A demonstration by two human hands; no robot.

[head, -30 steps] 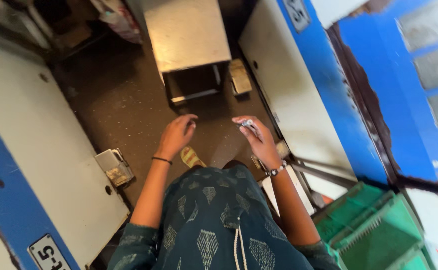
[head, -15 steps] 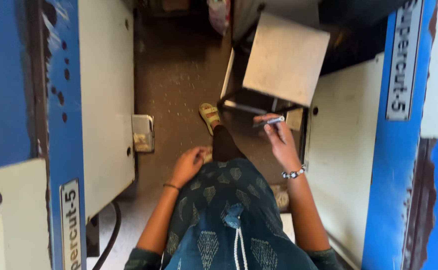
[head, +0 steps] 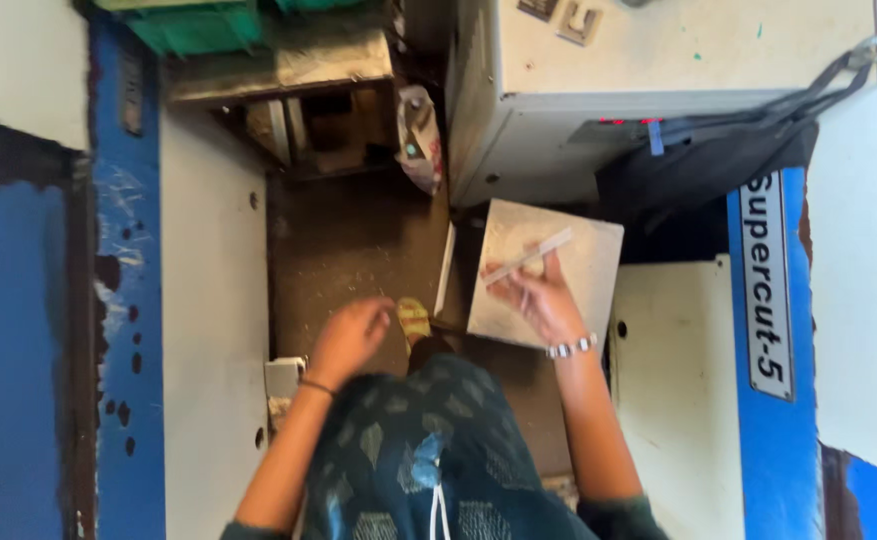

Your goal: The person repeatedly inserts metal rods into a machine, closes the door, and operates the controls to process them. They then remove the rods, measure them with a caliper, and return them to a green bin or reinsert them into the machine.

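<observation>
One thin pen-like stick (head: 528, 256) is pinched in the right hand (head: 538, 297) over the steel stool top (head: 588, 270), left hand (head: 350, 338) loosely empty; a slack pinch could drop it to the floor (head: 348, 250).

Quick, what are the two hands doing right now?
Left hand: loosely curled, holding nothing, above the floor.
Right hand: closed on a pen, over a square metal stool.
</observation>
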